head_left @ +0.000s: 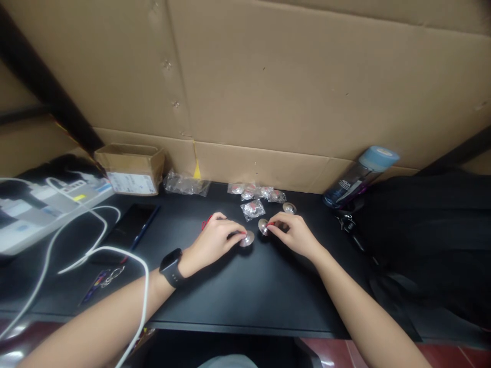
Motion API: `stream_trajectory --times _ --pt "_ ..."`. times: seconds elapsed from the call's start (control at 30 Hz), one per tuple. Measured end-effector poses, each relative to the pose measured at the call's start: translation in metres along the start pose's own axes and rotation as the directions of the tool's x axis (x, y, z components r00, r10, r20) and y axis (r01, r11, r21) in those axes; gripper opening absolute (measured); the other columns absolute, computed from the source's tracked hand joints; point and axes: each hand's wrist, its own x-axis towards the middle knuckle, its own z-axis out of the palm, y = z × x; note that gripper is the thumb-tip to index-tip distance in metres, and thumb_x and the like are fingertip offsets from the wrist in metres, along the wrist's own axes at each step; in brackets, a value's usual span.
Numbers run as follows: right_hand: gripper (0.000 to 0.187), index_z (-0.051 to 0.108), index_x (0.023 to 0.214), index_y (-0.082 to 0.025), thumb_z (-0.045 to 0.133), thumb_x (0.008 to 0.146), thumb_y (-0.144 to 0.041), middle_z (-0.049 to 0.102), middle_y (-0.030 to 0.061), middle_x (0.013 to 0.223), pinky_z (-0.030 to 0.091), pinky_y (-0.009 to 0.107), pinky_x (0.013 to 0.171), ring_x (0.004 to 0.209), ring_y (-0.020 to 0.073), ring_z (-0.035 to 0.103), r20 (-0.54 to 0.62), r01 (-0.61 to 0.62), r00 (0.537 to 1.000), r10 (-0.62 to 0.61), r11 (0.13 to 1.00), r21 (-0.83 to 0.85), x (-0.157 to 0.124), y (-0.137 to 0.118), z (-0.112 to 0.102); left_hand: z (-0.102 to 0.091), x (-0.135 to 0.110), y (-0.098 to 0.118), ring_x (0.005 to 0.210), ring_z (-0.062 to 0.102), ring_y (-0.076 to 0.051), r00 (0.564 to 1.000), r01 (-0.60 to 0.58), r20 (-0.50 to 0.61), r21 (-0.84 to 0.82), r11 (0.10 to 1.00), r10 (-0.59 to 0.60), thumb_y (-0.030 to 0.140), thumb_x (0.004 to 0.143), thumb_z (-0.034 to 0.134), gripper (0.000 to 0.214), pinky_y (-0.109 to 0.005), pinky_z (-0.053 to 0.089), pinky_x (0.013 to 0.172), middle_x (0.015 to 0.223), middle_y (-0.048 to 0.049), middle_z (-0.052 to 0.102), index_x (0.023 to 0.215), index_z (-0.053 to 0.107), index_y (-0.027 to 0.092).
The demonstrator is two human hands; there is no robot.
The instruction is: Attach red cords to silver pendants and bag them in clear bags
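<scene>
My left hand [215,239], with a black watch on its wrist, rests on the black table [245,296] and pinches a small round silvery disc [247,238]. My right hand [293,234] pinches a second small disc [263,226], tilted on edge, a few centimetres from the first. A third disc [289,207] lies loose just beyond my right hand. Several small clear bags [253,197] with similar parts lie behind both hands, one bag [253,209] closest.
A cardboard wall stands behind the table. At left are a small cardboard box [132,168], a white power strip [46,204] with white cables [99,245], a dark phone [128,225] and keys. A blue-capped bottle [358,176] and a black bag [429,240] lie at right.
</scene>
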Motion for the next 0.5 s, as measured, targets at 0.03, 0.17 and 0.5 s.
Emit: stream_trajectory --times 0.03,0.17,0.5 --pt "0.008 0.075 0.092 -0.022 0.068 0.096 -0.025 0.075 0.0034 0.089 0.051 0.03 0.068 0.075 0.0176 0.067 -0.056 0.01 0.998 -0.007 0.999 0.046 0.0 -0.004 0.001 -0.001 0.001 0.0 0.085 0.072 -0.017 0.995 0.074 -0.059 -0.065 0.995 -0.078 0.035 0.1 0.064 0.018 -0.038 0.039 0.097 0.096 0.0001 0.082 0.097 0.079 0.025" --pt "0.005 0.074 0.092 -0.022 0.07 0.095 -0.023 0.076 0.0053 0.09 0.055 0.034 0.072 0.079 0.0203 0.069 -0.349 0.123 0.936 -0.044 0.97 0.208 -0.005 -0.025 0.011 -0.002 0.005 -0.001 0.09 0.076 -0.023 0.891 0.287 -0.144 -0.559 0.778 -0.431 0.045 0.086 0.078 0.028 -0.034 0.054 0.086 0.096 -0.0074 0.083 0.096 0.081 0.019" --pt "0.016 0.077 0.098 -0.025 0.073 0.09 -0.012 0.074 0.0071 0.111 0.061 0.037 0.092 0.102 0.0224 0.074 -0.387 0.293 0.898 -0.209 0.94 0.173 -0.008 -0.055 0.038 0.008 0.003 0.023 0.082 0.075 -0.021 0.858 0.326 0.035 -0.807 0.492 -0.512 0.044 0.079 0.085 0.035 -0.032 0.058 0.083 0.091 -0.0114 0.082 0.094 0.08 0.012"
